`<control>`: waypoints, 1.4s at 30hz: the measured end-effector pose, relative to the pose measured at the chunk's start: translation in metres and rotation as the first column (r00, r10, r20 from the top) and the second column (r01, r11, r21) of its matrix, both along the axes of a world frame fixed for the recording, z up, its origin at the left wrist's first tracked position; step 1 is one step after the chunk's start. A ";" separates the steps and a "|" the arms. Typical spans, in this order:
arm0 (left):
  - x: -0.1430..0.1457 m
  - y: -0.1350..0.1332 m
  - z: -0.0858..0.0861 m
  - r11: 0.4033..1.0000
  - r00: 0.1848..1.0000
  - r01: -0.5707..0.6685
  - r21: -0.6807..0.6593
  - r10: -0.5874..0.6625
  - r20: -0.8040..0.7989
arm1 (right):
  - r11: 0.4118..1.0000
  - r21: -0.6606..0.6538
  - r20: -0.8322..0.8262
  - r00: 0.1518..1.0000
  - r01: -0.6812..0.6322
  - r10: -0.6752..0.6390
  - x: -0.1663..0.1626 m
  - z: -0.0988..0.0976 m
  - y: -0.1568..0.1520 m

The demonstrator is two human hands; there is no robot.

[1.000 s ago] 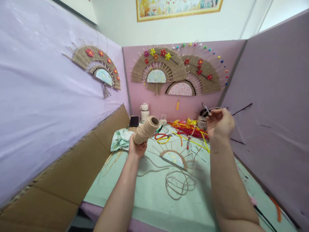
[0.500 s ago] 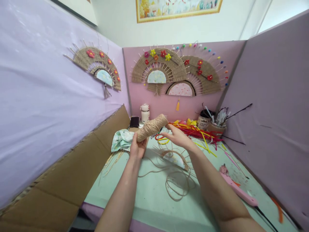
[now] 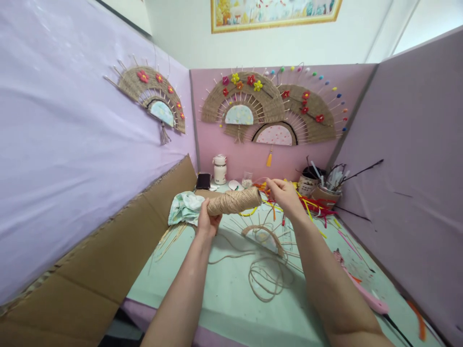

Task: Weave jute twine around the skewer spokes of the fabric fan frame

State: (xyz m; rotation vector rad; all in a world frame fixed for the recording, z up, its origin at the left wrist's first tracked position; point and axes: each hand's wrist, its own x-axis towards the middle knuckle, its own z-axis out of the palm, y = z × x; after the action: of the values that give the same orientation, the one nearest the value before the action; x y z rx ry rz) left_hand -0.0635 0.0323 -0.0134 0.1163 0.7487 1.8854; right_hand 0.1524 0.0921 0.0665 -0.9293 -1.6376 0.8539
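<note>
Now left hand (image 3: 207, 222) gripping twine spool (image 3: 234, 201)

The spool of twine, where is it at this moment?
The spool of twine is held in the left hand, lying sideways above the table, with the right hand at its far end.

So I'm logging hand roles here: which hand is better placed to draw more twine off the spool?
Probably the right hand: its fingers sit pinched just off the free end of the twine spool. The left hand is wrapped around the spool's other end, holding it up.
</note>
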 end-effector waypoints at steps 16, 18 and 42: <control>-0.002 0.002 -0.003 0.985 0.996 0.086 -0.152 -0.085 0.016 | 0.998 0.009 -0.870 0.493 0.065 -0.025 0.055 0.038 -0.001; 0.001 0.001 -0.003 0.971 0.983 0.182 -0.154 -0.177 0.044 | 0.992 -0.098 -0.922 0.369 0.078 -0.120 0.064 0.043 0.000; -0.003 -0.001 0.006 0.988 0.989 -0.052 0.144 0.031 0.142 | 0.990 0.131 0.352 0.936 -0.047 -0.002 0.008 0.003 -0.011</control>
State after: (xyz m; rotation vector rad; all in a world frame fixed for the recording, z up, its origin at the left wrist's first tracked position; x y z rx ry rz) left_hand -0.0661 0.0308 -0.0078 0.0611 0.5202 1.9657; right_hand 0.1606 0.0809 0.0695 -1.0088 -1.9906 0.6027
